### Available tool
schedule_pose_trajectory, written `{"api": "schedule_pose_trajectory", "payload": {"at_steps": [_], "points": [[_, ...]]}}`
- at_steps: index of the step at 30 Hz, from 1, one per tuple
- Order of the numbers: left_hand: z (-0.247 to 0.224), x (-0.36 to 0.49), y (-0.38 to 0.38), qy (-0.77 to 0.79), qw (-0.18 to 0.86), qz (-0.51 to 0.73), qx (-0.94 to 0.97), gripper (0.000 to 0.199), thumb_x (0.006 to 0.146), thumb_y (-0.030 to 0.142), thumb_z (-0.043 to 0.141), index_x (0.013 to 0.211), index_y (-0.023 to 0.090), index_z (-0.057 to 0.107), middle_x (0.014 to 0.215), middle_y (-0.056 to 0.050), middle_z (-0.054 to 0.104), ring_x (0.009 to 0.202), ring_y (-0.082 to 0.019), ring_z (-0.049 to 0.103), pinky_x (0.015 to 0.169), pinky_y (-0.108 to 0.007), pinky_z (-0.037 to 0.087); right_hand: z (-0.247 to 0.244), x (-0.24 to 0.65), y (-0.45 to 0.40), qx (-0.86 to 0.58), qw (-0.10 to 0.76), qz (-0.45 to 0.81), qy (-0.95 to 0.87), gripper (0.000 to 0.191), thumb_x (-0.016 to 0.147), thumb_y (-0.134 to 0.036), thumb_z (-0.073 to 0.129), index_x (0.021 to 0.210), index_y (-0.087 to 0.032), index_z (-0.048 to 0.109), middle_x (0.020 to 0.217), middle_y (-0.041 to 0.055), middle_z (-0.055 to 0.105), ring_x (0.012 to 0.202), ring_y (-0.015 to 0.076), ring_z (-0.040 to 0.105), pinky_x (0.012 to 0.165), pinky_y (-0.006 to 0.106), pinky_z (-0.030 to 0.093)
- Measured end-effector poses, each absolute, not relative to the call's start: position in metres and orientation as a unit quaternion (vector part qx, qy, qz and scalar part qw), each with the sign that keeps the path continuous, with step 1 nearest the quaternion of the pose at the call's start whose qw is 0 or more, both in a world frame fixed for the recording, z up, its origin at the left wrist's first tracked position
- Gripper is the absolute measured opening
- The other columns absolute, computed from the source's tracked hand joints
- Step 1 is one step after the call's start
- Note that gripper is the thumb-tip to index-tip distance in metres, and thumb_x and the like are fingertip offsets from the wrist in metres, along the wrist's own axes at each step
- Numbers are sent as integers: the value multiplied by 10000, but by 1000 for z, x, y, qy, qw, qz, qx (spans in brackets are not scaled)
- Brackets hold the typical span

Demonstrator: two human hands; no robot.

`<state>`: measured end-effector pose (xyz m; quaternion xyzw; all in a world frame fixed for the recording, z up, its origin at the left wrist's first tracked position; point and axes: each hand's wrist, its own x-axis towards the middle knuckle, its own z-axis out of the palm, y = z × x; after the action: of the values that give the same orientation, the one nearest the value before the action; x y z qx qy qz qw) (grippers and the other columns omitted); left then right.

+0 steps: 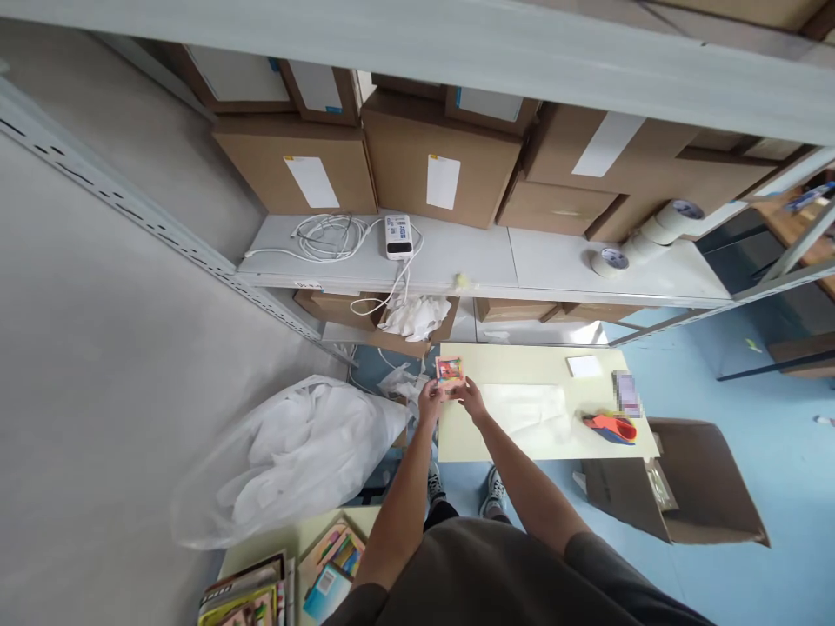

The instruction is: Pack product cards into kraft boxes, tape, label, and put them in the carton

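Both hands hold a small, flat, square picture book (450, 371) with a pinkish border and a red and multicoloured cover. My left hand (429, 402) is closed on its lower left edge, and my right hand (469, 397) grips its lower right corner. The book is above the left end of a pale yellow table (509, 363). Right of my hands, a white translucent sheet (525, 409) lies flat on that table. Farther right are a red and blue tape dispenser (611, 427), a white pad (584, 366) and a blurred purple object (626, 394).
A shelf (470, 261) ahead carries cardboard boxes (444, 161), a coiled white cable (330, 236), a white device (398, 237) and tape rolls (610, 261). A large plastic bag (306, 443) bulges at left, books (332, 565) lie lower left, and an open carton (708, 478) stands right.
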<state>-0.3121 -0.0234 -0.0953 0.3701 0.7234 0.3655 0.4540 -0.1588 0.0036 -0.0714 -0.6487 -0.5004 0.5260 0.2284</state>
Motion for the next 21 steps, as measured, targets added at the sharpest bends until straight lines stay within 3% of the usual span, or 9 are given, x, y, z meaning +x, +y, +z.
{"api": "schedule_pose_trajectory", "payload": {"at_steps": [3, 6, 10, 15, 18, 21], "points": [[-82, -266, -39, 716, 488, 369, 336, 489, 929, 354, 566, 1368, 149, 632, 988, -105, 791, 825, -199, 750, 738, -303, 611, -61, -116, -12, -649, 312, 573, -391, 549, 753, -599, 719, 1103, -178, 679, 960, 123, 789, 869, 284, 755, 729, 376, 584], [-76, -220, -57, 715, 497, 348, 348, 433, 920, 326, 574, 1305, 160, 684, 971, -98, 796, 856, -211, 755, 795, -323, 606, -59, -70, -36, -670, 327, 555, -369, 529, 692, -609, 741, 995, -182, 666, 922, 119, 781, 825, 279, 744, 674, 351, 570], [-82, -181, -75, 746, 480, 272, 374, 468, 929, 299, 560, 1364, 157, 654, 1159, -149, 778, 1067, -268, 744, 936, -378, 574, -63, -30, -59, -720, 217, 496, -435, 532, 848, -543, 581, 1233, -185, 660, 1060, 126, 783, 961, 293, 758, 753, 378, 598], [-93, -175, -83, 805, 410, 173, 392, 617, 880, 271, 619, 1471, 107, 554, 1379, -245, 672, 1325, -352, 627, 1069, -426, 496, -58, -17, -58, -742, 35, 368, -559, 633, 906, -332, 567, 1511, -148, 538, 1406, 188, 664, 1294, 312, 644, 1042, 402, 529], [-93, -169, -82, 802, 418, 140, 404, 549, 887, 264, 606, 1408, 90, 601, 1336, -251, 695, 1301, -350, 645, 1040, -413, 507, -55, -17, -58, -700, 16, 369, -612, 623, 938, -245, 523, 1558, -202, 498, 1575, 124, 541, 1410, 267, 549, 1106, 352, 483], [-91, -153, -79, 798, 439, 137, 390, 426, 890, 327, 642, 1250, 105, 696, 1208, -228, 753, 1172, -343, 714, 936, -383, 545, -56, -19, -62, -655, -20, 402, -639, 588, 923, -168, 516, 1494, -300, 568, 1638, 41, 470, 1369, 244, 573, 1076, 340, 497]]}}
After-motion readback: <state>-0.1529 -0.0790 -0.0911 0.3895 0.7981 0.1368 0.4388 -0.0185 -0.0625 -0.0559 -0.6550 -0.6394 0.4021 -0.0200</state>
